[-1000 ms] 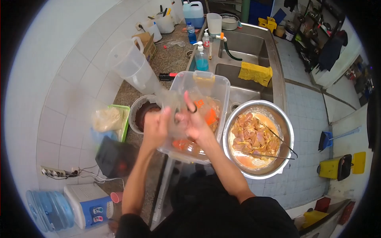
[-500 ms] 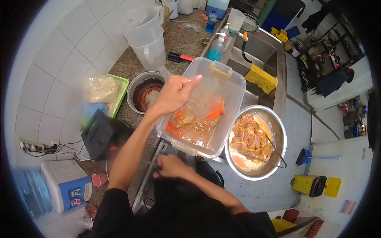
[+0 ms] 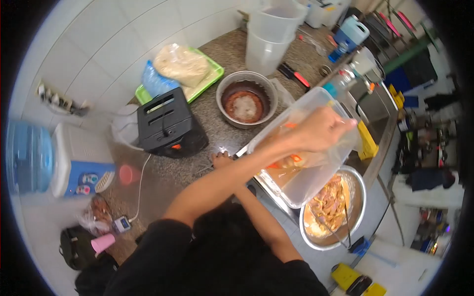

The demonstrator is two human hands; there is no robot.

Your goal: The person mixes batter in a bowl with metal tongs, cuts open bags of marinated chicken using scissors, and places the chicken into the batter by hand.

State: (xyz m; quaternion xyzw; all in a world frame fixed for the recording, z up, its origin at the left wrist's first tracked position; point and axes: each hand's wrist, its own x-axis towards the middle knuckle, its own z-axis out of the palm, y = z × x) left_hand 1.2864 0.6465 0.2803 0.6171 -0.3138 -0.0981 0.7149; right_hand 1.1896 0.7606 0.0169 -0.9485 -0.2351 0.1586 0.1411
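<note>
My left hand (image 3: 323,129) is closed in a pinch on the top of a clear plastic bag (image 3: 308,159) with orange markings. The bag sits in a clear plastic box (image 3: 296,197), and its contents are hard to make out. Passing under my left forearm, my right hand (image 3: 222,159) is down at the granite counter (image 3: 217,140), small and blurred. Beside it is a thin greyish item I cannot identify. A metal bowl (image 3: 363,197) of raw marinated meat (image 3: 328,202) with tongs (image 3: 346,222) stands beyond the box.
A metal pot (image 3: 270,116) with reddish-brown residue is on the counter. Around it are stacked clear pitchers (image 3: 266,49), a green tray (image 3: 216,69) with a bagged pale mass, and a black appliance (image 3: 170,123). The sink (image 3: 377,106) lies right, the water dispenser (image 3: 84,158) left.
The view has swung, so the scene sits differently in it. My right hand has moved from near my body to the counter. My left hand still grips the bag.
</note>
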